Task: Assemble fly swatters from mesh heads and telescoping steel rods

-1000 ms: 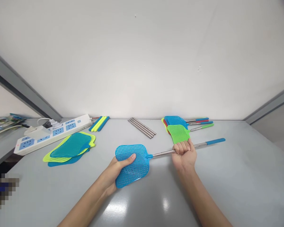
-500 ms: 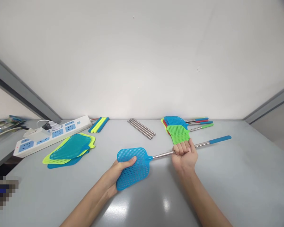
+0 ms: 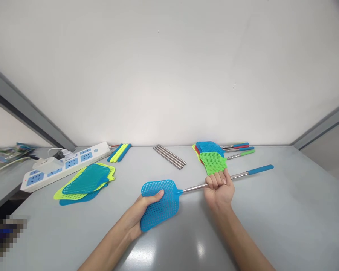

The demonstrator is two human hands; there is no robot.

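Note:
A blue fly swatter (image 3: pixel 166 205) with a metal rod and a blue grip lies across both my hands, above the table. My left hand (image 3: pixel 142 210) clasps the perforated head, thumb on top and fingers beneath it. Around the metal rod, my right hand (image 3: pixel 219 187) is closed in a fist, between the head and the blue grip (image 3: pixel 260 169). Just behind that fist is a green fly swatter (image 3: pixel 213 163), lying on a pile of blue, red and yellow ones.
Loose swatter heads (image 3: pixel 86 180) in yellow and blue lie stacked at left, beside a white power strip (image 3: pixel 67 165) with plugs. Blue and yellow grips (image 3: pixel 119 153) and several metal rods (image 3: pixel 169 156) rest near the wall. A grey table (image 3: pixel 293 222) bears everything.
The whole scene sits slightly lower in view, as the camera has tilted a little. Both hands keep their hold on the blue fly swatter, which has barely moved.

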